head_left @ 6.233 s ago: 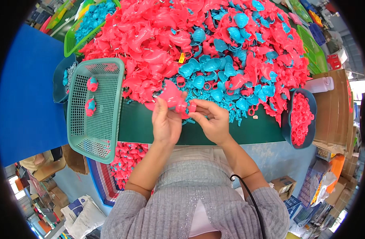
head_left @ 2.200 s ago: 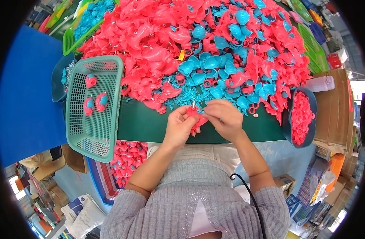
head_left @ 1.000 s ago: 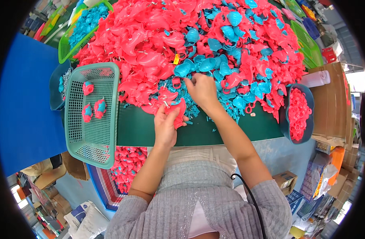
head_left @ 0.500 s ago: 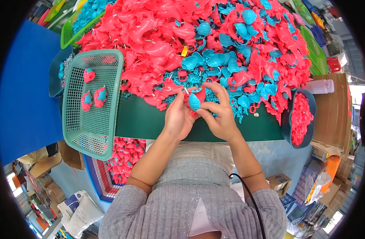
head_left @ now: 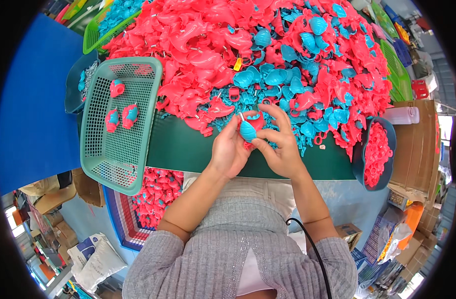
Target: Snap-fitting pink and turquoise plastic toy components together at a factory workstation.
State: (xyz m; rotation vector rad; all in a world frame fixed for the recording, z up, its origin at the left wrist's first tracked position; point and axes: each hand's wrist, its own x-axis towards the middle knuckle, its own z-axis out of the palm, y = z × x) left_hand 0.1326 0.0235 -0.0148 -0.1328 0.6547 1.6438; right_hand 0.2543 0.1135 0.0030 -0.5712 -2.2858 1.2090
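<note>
Over the near edge of the green table point(head_left: 183, 149), both my hands are closed around one small pink-and-blue plastic toy part point(head_left: 248, 130). Its ribbed blue shell faces up, and a thin metal pin point(head_left: 242, 116) stands out at its top left. My left hand point(head_left: 230, 151) cups it from the left and below, some fingers hidden under it. On the other side my right hand point(head_left: 282, 144) grips it between thumb and fingers. Just beyond lies a large heap of loose pink plastic parts point(head_left: 193, 35) mixed with blue shells point(head_left: 276, 76).
A green mesh basket point(head_left: 151, 124) at left holds three pink-and-blue pieces. Behind it sits a dark bin point(head_left: 74, 82) with metal pins. At right are a dark bin of pink rings point(head_left: 377, 152) and a pale bottle point(head_left: 402, 115). Below the table is a crate point(head_left: 119, 214) of pink parts.
The whole view has shifted slightly, so the table things appear a little to the right. Both hands keep hold of the toy part, which looks slightly turned.
</note>
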